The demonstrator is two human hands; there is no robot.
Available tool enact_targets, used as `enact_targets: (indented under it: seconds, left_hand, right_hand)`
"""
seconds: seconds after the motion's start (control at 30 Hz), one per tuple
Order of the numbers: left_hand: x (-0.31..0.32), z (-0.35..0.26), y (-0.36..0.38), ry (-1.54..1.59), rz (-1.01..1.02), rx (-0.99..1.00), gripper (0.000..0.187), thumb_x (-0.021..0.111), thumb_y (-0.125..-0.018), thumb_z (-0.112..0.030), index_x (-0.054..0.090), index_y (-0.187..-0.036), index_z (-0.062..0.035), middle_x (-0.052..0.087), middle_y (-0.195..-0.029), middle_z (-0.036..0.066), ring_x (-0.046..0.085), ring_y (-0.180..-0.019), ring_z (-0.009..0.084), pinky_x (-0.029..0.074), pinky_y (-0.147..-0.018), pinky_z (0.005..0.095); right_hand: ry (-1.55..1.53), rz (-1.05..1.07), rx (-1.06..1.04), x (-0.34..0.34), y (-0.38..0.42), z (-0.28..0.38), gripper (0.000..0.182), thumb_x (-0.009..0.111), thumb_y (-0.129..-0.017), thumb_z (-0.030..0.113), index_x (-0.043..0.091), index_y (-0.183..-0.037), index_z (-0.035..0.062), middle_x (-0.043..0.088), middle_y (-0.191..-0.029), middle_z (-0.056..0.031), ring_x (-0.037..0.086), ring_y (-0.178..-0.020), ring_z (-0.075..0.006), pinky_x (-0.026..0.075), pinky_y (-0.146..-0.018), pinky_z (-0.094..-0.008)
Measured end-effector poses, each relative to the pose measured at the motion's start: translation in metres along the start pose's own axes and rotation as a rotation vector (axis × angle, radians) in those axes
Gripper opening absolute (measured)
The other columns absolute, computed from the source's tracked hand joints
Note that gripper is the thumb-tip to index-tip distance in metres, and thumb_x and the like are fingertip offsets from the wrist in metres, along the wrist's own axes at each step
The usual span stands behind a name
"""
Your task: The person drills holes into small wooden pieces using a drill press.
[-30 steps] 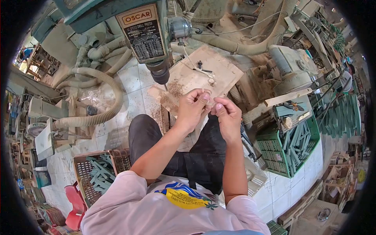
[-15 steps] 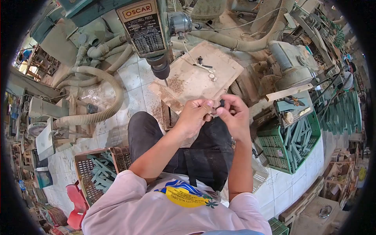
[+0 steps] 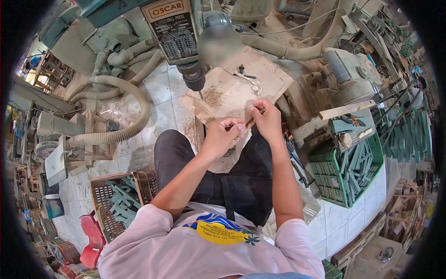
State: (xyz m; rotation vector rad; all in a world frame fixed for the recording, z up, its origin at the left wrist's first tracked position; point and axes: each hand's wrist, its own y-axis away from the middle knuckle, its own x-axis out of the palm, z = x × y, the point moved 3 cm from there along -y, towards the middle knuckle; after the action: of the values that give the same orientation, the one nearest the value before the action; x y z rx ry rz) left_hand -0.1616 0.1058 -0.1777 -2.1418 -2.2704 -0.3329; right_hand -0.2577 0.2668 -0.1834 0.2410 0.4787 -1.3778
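Note:
My left hand (image 3: 222, 136) is closed in a pinch, thumb against the fingers, above my lap. Close beside it on the right, my right hand (image 3: 268, 122) is also pinched shut. A small dark brown piece (image 3: 250, 123) shows between the two sets of fingertips; its kind is too small to make out. Ahead of my hands is the drill press (image 3: 173, 35), its chuck (image 3: 193, 80) and bit pointing down over a dusty board (image 3: 272, 76). Sawdust (image 3: 213, 97) lies on the board under the bit. A black chuck key (image 3: 241, 69) rests farther back.
At right stands a green crate (image 3: 328, 179) of grey-green strips, with pliers (image 3: 355, 122) above it. A brown crate (image 3: 99, 211) with similar pieces is at left, beside a red chair (image 3: 93, 237). A ribbed hose (image 3: 144, 109) curves across the left side.
My right hand has moved up and to the left, and my left hand slightly down. The brown piece between the fingertips shows more now. The view has shifted a little.

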Motion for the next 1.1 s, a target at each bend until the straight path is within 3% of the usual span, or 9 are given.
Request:
enact_targets:
  seconds: [0.13, 0.27, 0.37, 0.43, 0.67, 0.8, 0.87, 0.93, 1.1]
  left_hand:
    - [-0.010, 0.004, -0.001, -0.019, -0.087, 0.017, 0.012, 0.065, -0.101, -0.005, 0.067, -0.110, 0.0025, 0.071, -0.097, 0.006, 0.070, -0.088, 0.0112, 0.056, -0.077, 0.0250]
    - [-0.009, -0.003, 0.001, 0.072, -0.095, 0.048, 0.010, 0.067, -0.099, -0.005, 0.067, -0.105, 0.0022, 0.072, -0.092, 0.006, 0.067, -0.082, 0.0089, 0.052, -0.074, 0.0236]
    - [0.001, -0.004, 0.002, 0.037, -0.078, 0.086, 0.007, 0.068, -0.099, -0.005, 0.066, -0.103, 0.0008, 0.072, -0.091, 0.007, 0.067, -0.081, 0.0100, 0.054, -0.074, 0.0245]
    - [0.012, 0.002, 0.007, 0.497, -0.150, -0.106, 0.006, 0.066, -0.098, -0.003, 0.066, -0.104, 0.0003, 0.070, -0.091, 0.006, 0.067, -0.079, 0.0122, 0.056, -0.073, 0.0263]
    - [0.005, 0.017, 0.010, 0.824, -0.230, -0.208, 0.017, 0.064, -0.099, -0.003, 0.059, -0.115, -0.0017, 0.065, -0.093, 0.007, 0.069, -0.083, 0.0181, 0.058, -0.075, 0.0306]
    - [-0.011, 0.008, 0.025, 0.702, -0.167, -0.155, 0.015, 0.068, -0.100, -0.009, 0.064, -0.113, -0.0008, 0.067, -0.099, 0.007, 0.068, -0.085, 0.0164, 0.056, -0.077, 0.0293]
    - [-0.021, 0.016, 0.030, 0.634, -0.104, -0.136, 0.014, 0.069, -0.100, -0.011, 0.065, -0.110, -0.0020, 0.069, -0.098, 0.006, 0.069, -0.084, 0.0155, 0.057, -0.077, 0.0296]
    - [-0.028, 0.018, 0.038, 0.573, -0.027, -0.121, 0.013, 0.070, -0.100, -0.014, 0.066, -0.107, -0.0032, 0.070, -0.096, 0.004, 0.069, -0.084, 0.0146, 0.057, -0.077, 0.0298]
    - [-0.032, 0.013, 0.055, 0.060, 0.118, -0.063, 0.014, 0.067, -0.103, -0.014, 0.066, -0.099, 0.0002, 0.070, -0.088, 0.004, 0.064, -0.080, 0.0093, 0.054, -0.076, 0.0275]
  right_hand:
    - [-0.067, -0.176, -0.205, -0.001, -0.008, 0.005, 0.020, 0.071, -0.094, 0.011, 0.073, -0.109, -0.0008, 0.073, -0.104, -0.0185, 0.073, -0.090, -0.0256, 0.055, -0.081, -0.0345]
    - [-0.287, 0.200, -0.111, -0.009, 0.036, 0.029, 0.023, 0.075, -0.089, 0.005, 0.074, -0.112, -0.0004, 0.072, -0.099, -0.0145, 0.070, -0.086, -0.0225, 0.054, -0.080, -0.0306]
    - [-0.158, 0.152, -0.251, -0.012, 0.062, 0.041, 0.015, 0.076, -0.087, 0.002, 0.073, -0.102, -0.0004, 0.069, -0.090, -0.0122, 0.066, -0.077, -0.0243, 0.052, -0.073, -0.0319]
    - [-0.085, 0.101, -0.305, -0.010, 0.079, 0.044, 0.011, 0.075, -0.087, 0.002, 0.072, -0.098, -0.0001, 0.068, -0.087, -0.0121, 0.066, -0.075, -0.0251, 0.052, -0.070, -0.0331]
    - [-0.017, 0.221, -0.462, 0.015, 0.144, 0.060, 0.013, 0.075, -0.082, -0.004, 0.067, -0.089, 0.0020, 0.066, -0.089, -0.0118, 0.067, -0.075, -0.0290, 0.054, -0.065, -0.0365]
    - [0.004, 0.220, -0.362, 0.018, 0.152, 0.042, 0.016, 0.075, -0.084, -0.006, 0.068, -0.096, 0.0017, 0.064, -0.082, -0.0100, 0.065, -0.069, -0.0206, 0.050, -0.060, -0.0315]
    - [-0.001, 0.232, 0.005, 0.016, 0.148, 0.033, 0.020, 0.079, -0.083, 0.000, 0.070, -0.100, 0.0030, 0.062, -0.082, -0.0080, 0.062, -0.069, -0.0171, 0.050, -0.061, -0.0301]
    - [-0.253, 0.105, -0.034, 0.004, 0.132, 0.054, 0.032, 0.082, -0.083, 0.005, 0.070, -0.113, 0.0010, 0.064, -0.082, -0.0069, 0.056, -0.068, -0.0135, 0.046, -0.061, -0.0275]
    - [-0.155, 0.164, -0.187, 0.013, 0.118, 0.062, 0.026, 0.079, -0.087, 0.008, 0.073, -0.110, -0.0013, 0.069, -0.091, -0.0111, 0.064, -0.077, -0.0178, 0.050, -0.069, -0.0305]
